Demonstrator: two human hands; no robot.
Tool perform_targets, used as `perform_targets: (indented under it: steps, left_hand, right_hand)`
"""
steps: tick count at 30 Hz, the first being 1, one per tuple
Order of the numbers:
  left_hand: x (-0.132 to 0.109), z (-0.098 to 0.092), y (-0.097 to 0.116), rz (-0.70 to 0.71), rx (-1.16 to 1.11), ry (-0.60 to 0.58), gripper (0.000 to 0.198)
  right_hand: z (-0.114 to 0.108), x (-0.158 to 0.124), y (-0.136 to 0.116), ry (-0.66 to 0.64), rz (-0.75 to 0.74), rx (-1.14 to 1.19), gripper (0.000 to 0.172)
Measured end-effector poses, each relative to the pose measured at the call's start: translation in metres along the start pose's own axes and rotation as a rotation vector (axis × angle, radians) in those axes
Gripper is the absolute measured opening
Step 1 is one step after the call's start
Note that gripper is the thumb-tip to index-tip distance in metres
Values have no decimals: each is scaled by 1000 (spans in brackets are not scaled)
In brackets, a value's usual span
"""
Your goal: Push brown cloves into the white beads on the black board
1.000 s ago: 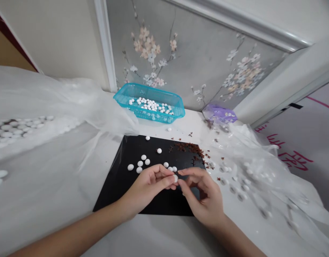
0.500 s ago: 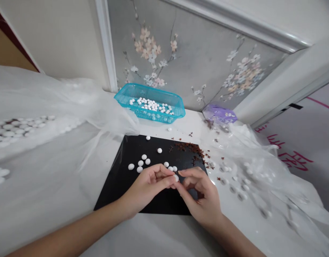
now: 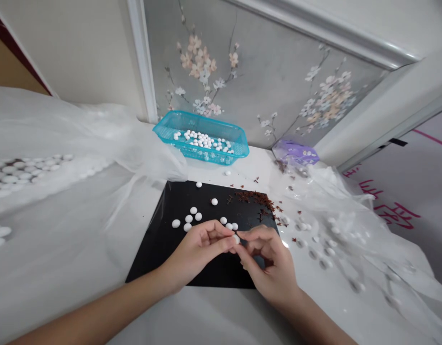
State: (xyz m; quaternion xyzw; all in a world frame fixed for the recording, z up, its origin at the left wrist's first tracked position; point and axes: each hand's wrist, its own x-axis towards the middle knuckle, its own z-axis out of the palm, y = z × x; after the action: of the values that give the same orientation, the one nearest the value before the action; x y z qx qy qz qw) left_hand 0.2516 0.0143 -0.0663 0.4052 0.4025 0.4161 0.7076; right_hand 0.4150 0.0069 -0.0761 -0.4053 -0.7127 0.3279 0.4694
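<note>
A small white ball [image 3: 236, 239] is pinched between the thumb and fingers of my left hand [image 3: 206, 244], above a black mat [image 3: 152, 254]. My right hand [image 3: 269, 256] is closed at the same ball, its thumb and index fingertips touching the ball's right side. A dark speck shows by the right index fingertip, too small to name. Just beyond my fingers lie a few white balls [image 3: 223, 220], and several more balls [image 3: 188, 219] rest to their left on the mat. Small reddish-brown star-shaped pieces [image 3: 255, 197] are heaped at the mat's far right corner.
A blue plastic basket [image 3: 203, 155] with several white balls stands against the flowered wall panel [image 3: 264, 72]. On the left, a large clear bag [image 3: 80, 129] holds many white balls. Clear plastic [image 3: 350, 239] with balls covers the right side, near a purple packet [image 3: 296, 152].
My right index fingertip has come left and down against the ball, closing the gap to it. My left hand keeps its hold, and the things around look the same.
</note>
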Motion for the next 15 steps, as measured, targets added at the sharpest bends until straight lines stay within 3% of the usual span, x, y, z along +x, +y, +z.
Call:
perform_targets:
  steps: [8,15]
  left_hand:
    - [-1,-2,0,7,22,-6,17]
    - [-1,0,5,81,209,-12,17]
  right_hand:
    - [-2,2,-3,-14,-8,-10,15]
    - [-9,9,-1,-45,-160,-105,17]
